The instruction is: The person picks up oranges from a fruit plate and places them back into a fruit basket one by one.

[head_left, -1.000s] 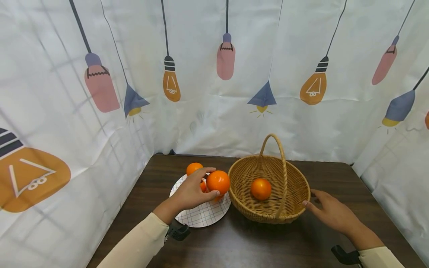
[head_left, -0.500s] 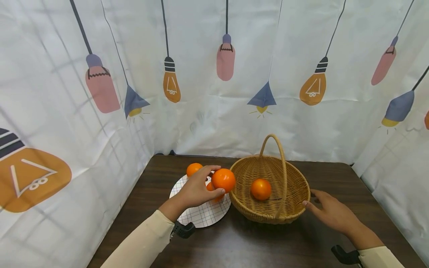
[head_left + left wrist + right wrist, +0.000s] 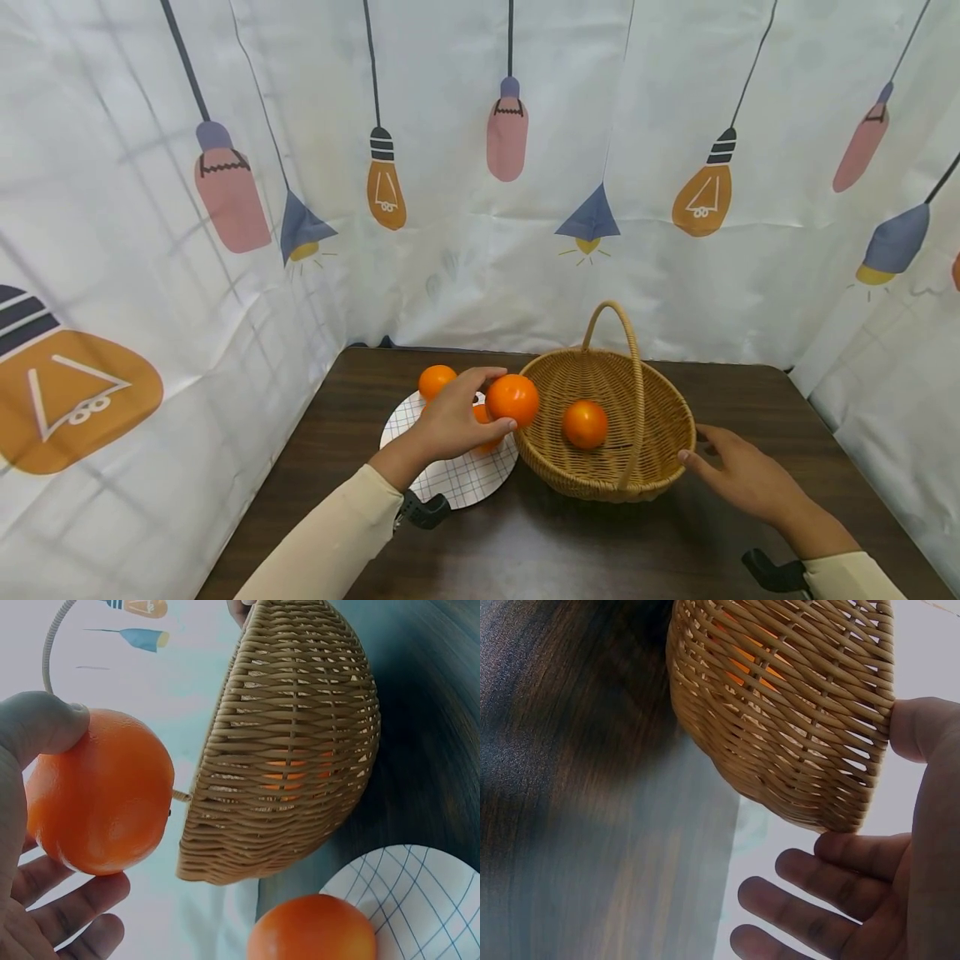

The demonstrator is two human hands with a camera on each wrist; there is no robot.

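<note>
My left hand grips a glossy persimmon between thumb and fingers, raised at the left rim of a wicker basket. In the left wrist view, that persimmon shows smooth skin and a small dark tip. Another persimmon lies inside the basket. A white plate with a grid pattern sits left of the basket, partly hidden by my left hand, with more persimmons on it. My right hand touches the basket's right rim; its thumb and index fingertip meet the wicker, other fingers spread.
The basket's tall arched handle rises over its right half. Everything stands on a dark wooden table. A white curtain printed with lamps hangs behind and along both sides.
My left hand has carried the persimmon right and slightly up, from over the plate to the basket's left rim. The right hand and basket have stayed put.
</note>
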